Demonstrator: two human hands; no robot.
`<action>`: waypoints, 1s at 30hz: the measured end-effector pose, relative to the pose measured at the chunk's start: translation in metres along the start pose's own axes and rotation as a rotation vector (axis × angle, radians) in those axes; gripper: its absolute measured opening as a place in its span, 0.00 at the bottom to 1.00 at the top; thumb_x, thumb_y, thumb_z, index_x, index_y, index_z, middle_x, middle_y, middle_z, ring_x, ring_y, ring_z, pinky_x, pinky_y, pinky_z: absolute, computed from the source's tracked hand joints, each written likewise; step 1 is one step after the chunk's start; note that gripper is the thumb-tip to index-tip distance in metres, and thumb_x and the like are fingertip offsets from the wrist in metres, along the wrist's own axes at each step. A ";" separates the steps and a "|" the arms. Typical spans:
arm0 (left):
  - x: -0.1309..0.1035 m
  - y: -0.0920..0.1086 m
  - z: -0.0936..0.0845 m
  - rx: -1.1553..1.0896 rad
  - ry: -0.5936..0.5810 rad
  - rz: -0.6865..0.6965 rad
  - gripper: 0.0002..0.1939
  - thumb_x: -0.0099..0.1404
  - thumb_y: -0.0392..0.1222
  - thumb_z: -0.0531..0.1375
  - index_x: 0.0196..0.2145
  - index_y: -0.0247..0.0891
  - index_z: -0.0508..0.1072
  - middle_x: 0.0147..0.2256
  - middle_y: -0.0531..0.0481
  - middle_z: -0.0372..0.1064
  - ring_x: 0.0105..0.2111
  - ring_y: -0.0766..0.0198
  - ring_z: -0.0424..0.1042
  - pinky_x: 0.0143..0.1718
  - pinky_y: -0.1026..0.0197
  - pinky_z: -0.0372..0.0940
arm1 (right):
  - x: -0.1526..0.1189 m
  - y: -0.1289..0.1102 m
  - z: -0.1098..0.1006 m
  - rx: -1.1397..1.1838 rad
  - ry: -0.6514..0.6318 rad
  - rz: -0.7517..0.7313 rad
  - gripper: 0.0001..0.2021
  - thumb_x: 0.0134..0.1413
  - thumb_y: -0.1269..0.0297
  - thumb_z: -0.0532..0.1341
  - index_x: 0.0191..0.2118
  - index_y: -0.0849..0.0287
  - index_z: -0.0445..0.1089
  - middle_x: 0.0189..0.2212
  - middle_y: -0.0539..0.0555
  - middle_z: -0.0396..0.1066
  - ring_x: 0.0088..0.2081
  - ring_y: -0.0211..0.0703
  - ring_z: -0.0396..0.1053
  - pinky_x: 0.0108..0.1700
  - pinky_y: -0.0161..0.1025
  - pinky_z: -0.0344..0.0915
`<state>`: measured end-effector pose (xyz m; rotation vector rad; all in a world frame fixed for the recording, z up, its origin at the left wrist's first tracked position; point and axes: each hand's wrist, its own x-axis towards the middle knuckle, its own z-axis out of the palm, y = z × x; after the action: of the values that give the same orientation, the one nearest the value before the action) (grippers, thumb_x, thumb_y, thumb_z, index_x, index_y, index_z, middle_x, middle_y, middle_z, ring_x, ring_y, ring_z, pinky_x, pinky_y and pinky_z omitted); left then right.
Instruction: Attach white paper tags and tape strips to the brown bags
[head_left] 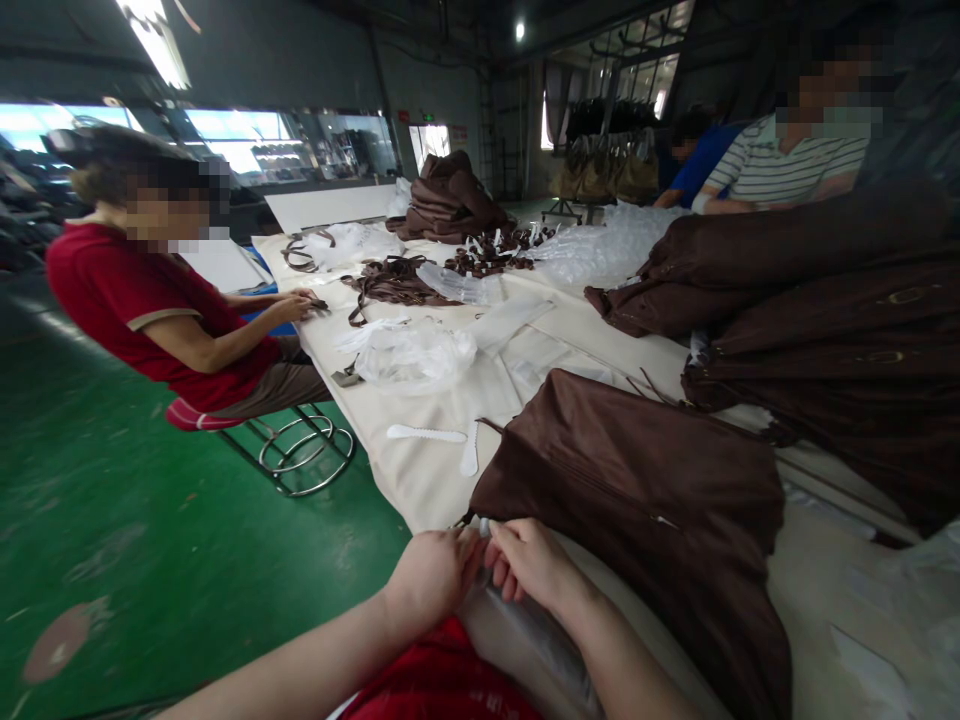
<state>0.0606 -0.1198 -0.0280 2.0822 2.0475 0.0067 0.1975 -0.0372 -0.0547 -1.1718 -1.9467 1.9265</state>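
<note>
A dark brown bag (600, 470) with a zipper lies flat on the table in front of me. At its near left corner, my left hand (435, 570) and my right hand (529, 560) are close together, both with curled fingers. A small piece of translucent plastic (485, 526) sticks up from between the right thumb and fingers. The left fingers are pinched beside the bag's corner, and what they hold is hidden. More clear plastic (536, 625) hangs below the right hand. Two white strips (426, 433) lie just beyond the bag's corner.
Clear plastic bags (416, 355) and brown straps (397, 280) lie farther up the table (420, 470). Brown bags are piled on the right (825, 350) and at the back (450, 200). A person in red (195, 310) sits at the left edge; two others stand far right.
</note>
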 end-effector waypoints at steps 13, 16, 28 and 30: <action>-0.003 -0.004 0.019 0.332 -0.047 0.158 0.20 0.66 0.31 0.49 0.56 0.29 0.60 0.40 0.37 0.71 0.36 0.54 0.74 0.35 0.55 0.70 | -0.006 -0.009 0.003 -0.096 0.097 0.011 0.29 0.55 0.41 0.48 0.17 0.60 0.65 0.10 0.49 0.62 0.09 0.33 0.58 0.12 0.29 0.50; -0.002 0.001 0.020 0.284 -0.045 0.128 0.16 0.66 0.31 0.49 0.50 0.31 0.66 0.37 0.41 0.71 0.36 0.54 0.73 0.35 0.55 0.69 | -0.007 -0.007 0.003 -0.146 0.128 -0.092 0.22 0.54 0.47 0.55 0.19 0.59 0.64 0.12 0.48 0.64 0.11 0.32 0.61 0.14 0.28 0.51; 0.005 -0.006 0.018 -0.620 0.113 -0.224 0.12 0.66 0.39 0.47 0.27 0.37 0.64 0.25 0.49 0.66 0.26 0.65 0.64 0.29 0.63 0.56 | 0.003 0.006 0.015 0.029 0.181 -0.136 0.11 0.52 0.60 0.55 0.24 0.59 0.65 0.14 0.45 0.63 0.13 0.30 0.59 0.16 0.28 0.51; 0.009 -0.006 0.020 -0.890 0.064 -0.280 0.13 0.66 0.43 0.48 0.25 0.37 0.62 0.21 0.54 0.59 0.21 0.68 0.57 0.25 0.64 0.53 | 0.005 0.010 0.017 0.049 0.179 -0.115 0.11 0.51 0.59 0.56 0.24 0.59 0.65 0.14 0.44 0.63 0.13 0.30 0.59 0.16 0.28 0.51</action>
<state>0.0577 -0.1137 -0.0498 1.2531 1.8378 0.7853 0.1881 -0.0484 -0.0682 -1.1495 -1.8226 1.7385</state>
